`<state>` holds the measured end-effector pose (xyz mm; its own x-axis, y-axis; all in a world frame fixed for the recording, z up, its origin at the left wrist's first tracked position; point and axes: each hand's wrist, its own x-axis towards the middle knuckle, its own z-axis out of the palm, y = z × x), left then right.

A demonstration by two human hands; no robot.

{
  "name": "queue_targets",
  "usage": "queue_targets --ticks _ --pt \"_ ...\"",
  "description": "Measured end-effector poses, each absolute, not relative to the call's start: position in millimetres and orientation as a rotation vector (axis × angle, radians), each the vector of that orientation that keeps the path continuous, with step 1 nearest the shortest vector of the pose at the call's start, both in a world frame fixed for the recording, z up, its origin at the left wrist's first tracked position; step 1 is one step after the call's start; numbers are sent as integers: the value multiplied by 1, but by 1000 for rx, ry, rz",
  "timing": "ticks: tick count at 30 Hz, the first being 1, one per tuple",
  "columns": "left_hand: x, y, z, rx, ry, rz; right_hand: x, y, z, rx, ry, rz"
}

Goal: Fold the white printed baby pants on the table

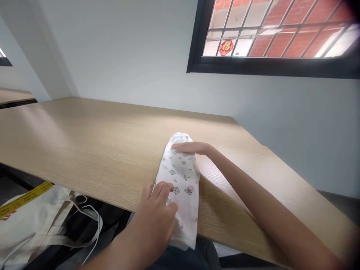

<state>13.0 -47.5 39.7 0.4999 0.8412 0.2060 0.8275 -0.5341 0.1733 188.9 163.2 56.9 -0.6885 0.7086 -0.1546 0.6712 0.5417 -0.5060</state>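
A small white garment (181, 176) with a print of little coloured figures lies folded into a long strip on the wooden table (92, 142), its near end hanging over the front edge. My left hand (156, 213) rests on the near part of the cloth, fingers curled and pressing down. My right hand (191, 147) lies flat across the far end, fingers straight and together, palm down. Neither hand has lifted the cloth.
A white canvas bag (36, 221) with long straps and a yellow band sits on the floor below the table's front edge at left. A grey wall runs behind the table, with a barred window (275, 33) at upper right.
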Motion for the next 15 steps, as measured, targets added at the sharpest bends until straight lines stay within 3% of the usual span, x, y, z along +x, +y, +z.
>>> queue_targets --ticks 7,11,15 --pt "24 80 48 2826 1156 201 188 141 54 -1124 -2701 959" --pt "28 105 29 2855 1029 173 184 161 37 -1162 -2728 724" --pt "16 52 20 2846 871 167 178 187 13 -1161 -2722 364"
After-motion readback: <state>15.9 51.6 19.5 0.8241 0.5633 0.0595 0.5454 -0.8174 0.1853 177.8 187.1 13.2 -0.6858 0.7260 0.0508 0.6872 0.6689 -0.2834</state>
